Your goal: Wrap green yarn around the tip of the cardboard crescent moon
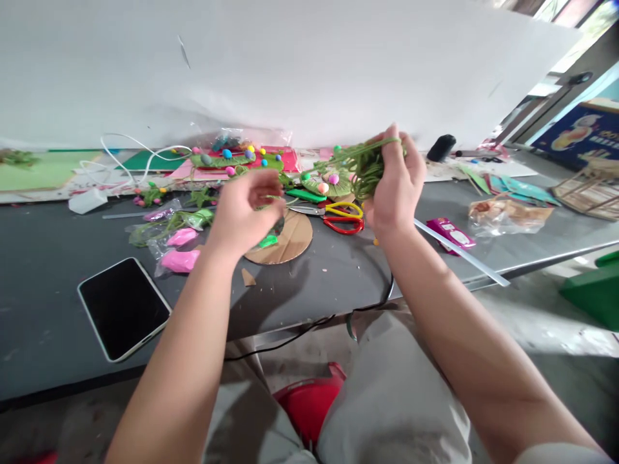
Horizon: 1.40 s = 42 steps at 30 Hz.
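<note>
Grey tabletop [43, 258] with craft bits all over it and a plain white backdrop [309, 64] behind, so the green yarn [368, 173] is pretty easy to pick out, bunched up right of centre in the upper half of the frame. Imo the trick with a loose bundle like that is a light grip, enough to stop the loops sliding but not so tight they mash into a knot. I'd also work one strand at a time and go slow if it snags, plus hold it clear of the scissors [322, 211] near the middle, cos loops could easily catch on those handles.

Pose-wise, the right hand [399, 187] is up with its fingers pointing to the top of the frame, closed around the bundle, thumb side inward. Left hand [239, 209] is lifted just left of centre, by the cardboard disc [297, 237], fingers half curled with the thumb a bit apart. Can't tell if it's pinching a strand tbh.
</note>
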Each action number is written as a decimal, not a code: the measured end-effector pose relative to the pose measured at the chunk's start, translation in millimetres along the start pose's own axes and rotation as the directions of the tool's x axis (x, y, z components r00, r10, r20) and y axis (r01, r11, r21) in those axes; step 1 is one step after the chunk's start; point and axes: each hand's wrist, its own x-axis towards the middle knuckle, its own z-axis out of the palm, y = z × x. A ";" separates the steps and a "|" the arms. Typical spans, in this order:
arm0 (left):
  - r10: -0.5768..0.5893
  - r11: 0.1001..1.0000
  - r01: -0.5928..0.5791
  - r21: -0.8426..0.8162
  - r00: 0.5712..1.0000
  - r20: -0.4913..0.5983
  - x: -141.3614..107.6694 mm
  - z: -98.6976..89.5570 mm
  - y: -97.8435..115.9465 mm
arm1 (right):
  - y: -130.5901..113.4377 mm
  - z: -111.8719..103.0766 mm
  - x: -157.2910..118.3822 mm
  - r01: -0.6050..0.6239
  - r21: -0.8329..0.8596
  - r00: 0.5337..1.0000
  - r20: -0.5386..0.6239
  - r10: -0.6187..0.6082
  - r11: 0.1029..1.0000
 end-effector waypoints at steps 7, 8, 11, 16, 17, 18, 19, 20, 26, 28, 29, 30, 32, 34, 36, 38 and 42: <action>-0.149 0.982 0.108 0.157 0.948 0.282 -7.2 49.8 -6.7 | -44.1 12.9 5.4 -0.186 0.365 0.967 -0.099 0.236 0.912; -0.176 0.984 0.178 0.025 0.928 0.329 -6.2 54.8 -8.0 | -44.6 16.5 4.5 -0.223 0.415 0.960 -0.062 0.272 0.882; -0.123 0.865 0.343 -0.366 0.852 0.509 -4.3 63.9 -12.4 | -35.5 25.5 0.5 -0.297 0.389 0.950 0.032 0.309 0.872; -0.138 0.596 0.459 -0.659 0.867 0.479 -9.8 67.5 -20.1 | -2.9 29.0 -11.6 -0.396 0.112 0.911 0.177 0.373 0.912; -0.175 0.545 0.495 -0.677 0.857 0.485 -11.5 68.0 -21.7 | 1.9 28.7 -15.5 -0.379 0.066 0.907 0.221 0.357 0.923; -0.205 0.496 0.528 -0.689 0.842 0.499 -13.1 68.7 -22.9 | 5.6 28.6 -19.8 -0.337 0.016 0.909 0.267 0.321 0.941; -0.226 0.460 0.554 -0.694 0.829 0.511 -14.6 69.7 -23.7 | 8.0 28.6 -24.0 -0.265 -0.038 0.913 0.312 0.264 0.963; -0.244 0.438 0.570 -0.695 0.819 0.519 -15.8 70.9 -24.0 | 9.4 28.7 -27.8 -0.173 -0.092 0.914 0.355 0.194 0.981; -0.309 0.457 0.568 -0.685 0.823 0.476 -18.1 73.9 -22.4 | 11.1 18.8 -32.3 -0.003 -0.104 0.830 0.554 0.060 0.995; -0.351 0.442 0.583 -0.682 0.812 0.466 -17.3 71.9 -24.0 | 11.3 10.2 -31.2 -0.136 -0.044 0.781 0.610 0.134 0.990; -0.375 0.436 0.597 -0.673 0.801 0.467 -16.9 71.0 -25.1 | 11.4 6.2 -31.8 -0.175 -0.031 0.750 0.644 0.154 0.984; -0.397 0.434 0.612 -0.661 0.789 0.469 -16.7 70.4 -26.2 | 11.9 3.1 -33.4 -0.185 -0.028 0.720 0.676 0.155 0.982; -0.428 0.443 0.637 -0.631 0.768 0.476 -17.2 70.3 -28.1 | 13.8 0.7 -39.1 -0.128 -0.045 0.681 0.722 0.121 0.991; -0.444 0.463 0.661 -0.590 0.749 0.491 -18.9 71.0 -29.3 | 17.4 2.6 -46.1 -0.038 -0.069 0.679 0.730 0.076 0.997; -0.427 0.479 0.680 -0.556 0.733 0.529 -21.1 71.0 -29.4 | 22.0 6.0 -51.4 0.029 -0.092 0.706 0.706 0.045 0.995; -0.388 0.483 0.705 -0.519 0.704 0.595 -22.8 69.5 -29.0 | 26.6 7.6 -53.9 0.062 -0.122 0.734 0.679 0.037 0.991; -0.396 0.434 0.746 -0.505 0.662 0.637 -22.3 63.9 -28.9 | 34.7 3.9 -52.3 0.093 -0.228 0.810 0.584 0.059 0.969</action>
